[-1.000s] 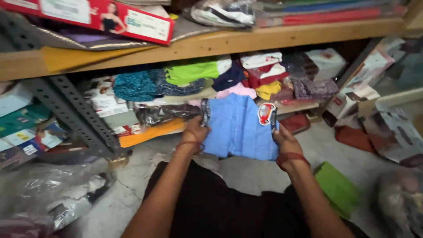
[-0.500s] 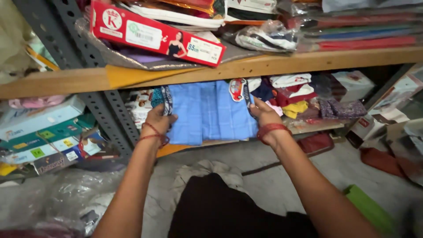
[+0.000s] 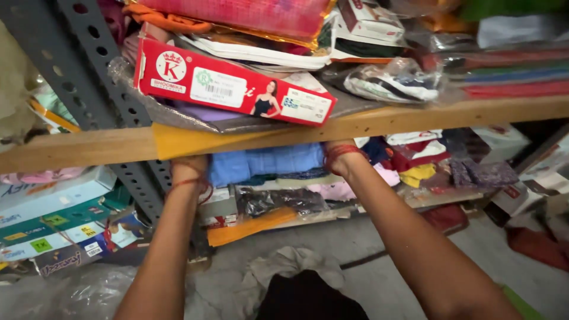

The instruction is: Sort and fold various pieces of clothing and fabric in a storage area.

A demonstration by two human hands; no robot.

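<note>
1. Left hand (image 3: pixel 188 167) goes up behind the front edge of the wooden shelf board (image 3: pixel 379 123) in my head view; only the wrist with its red thread shows, so I cannot tell whether the fingers are spread or pinching.
2. Right hand (image 3: pixel 336 155) is hidden the same way: I see the wrist with red thread bands just under the board's edge, and the fingers are out of sight, so their state I cannot tell.
3. Between the two wrists sits the blue folded garment (image 3: pixel 265 161), pushed into the lower bay just beneath the board, on top of other folded cloth.
4. Under it lie a dark plastic-wrapped packet (image 3: pixel 283 200) and an orange flat packet (image 3: pixel 252 227) whose edge juts out toward me.
5. Room there is tight: the board's underside caps the gap, and the grey perforated upright (image 3: pixel 89 77) stands close to the left wrist.
6. On the board, a long red carton (image 3: pixel 231 86) overhangs the front edge, tilted, just above both wrists.
7. Right of the right forearm, piled garments in yellow, red and purple fill the bay.
8. Below, the grey floor (image 3: pixel 379 266) between the forearms gives open space.
9. Stacked flat boxes (image 3: pixel 56 219) crowd the far left.
</note>
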